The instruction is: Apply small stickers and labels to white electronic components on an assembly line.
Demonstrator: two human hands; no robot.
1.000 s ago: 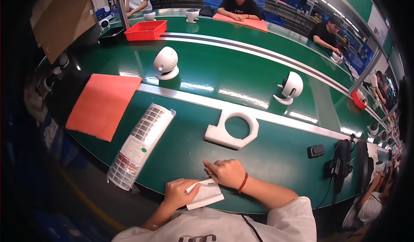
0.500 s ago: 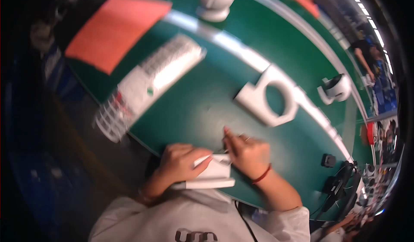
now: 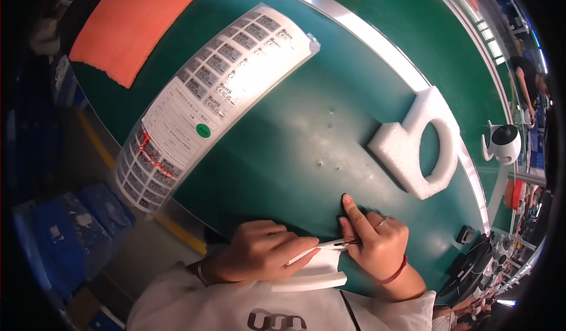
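Note:
Close to my body, my left hand (image 3: pixel 259 253) grips a white piece with a flat face and a thick lower rim (image 3: pixel 309 282), fingers wrapped over its upper side. My right hand (image 3: pixel 377 242) is at the upper right corner of this piece. Its index finger stretches out over the table while the other fingers curl in. A small, thin metal object (image 3: pixel 349 244) shows between the right fingers and the white piece; its kind is hard to make out. Part of the white piece is hidden behind my left hand.
A sheet of printed labels (image 3: pixel 206 104) lies at the left, overhanging the green table's (image 3: pixel 283 148) edge. Beyond it is an orange cloth (image 3: pixel 135 24). White foam with a round hole (image 3: pixel 407 148), a white camera-like device (image 3: pixel 504 142) and a small black block (image 3: pixel 466 234) are on the right.
The view has shifted, so the table things sit differently in the picture. My hands stay on the white piece, which is now tilted more, and my right index finger points farther out.

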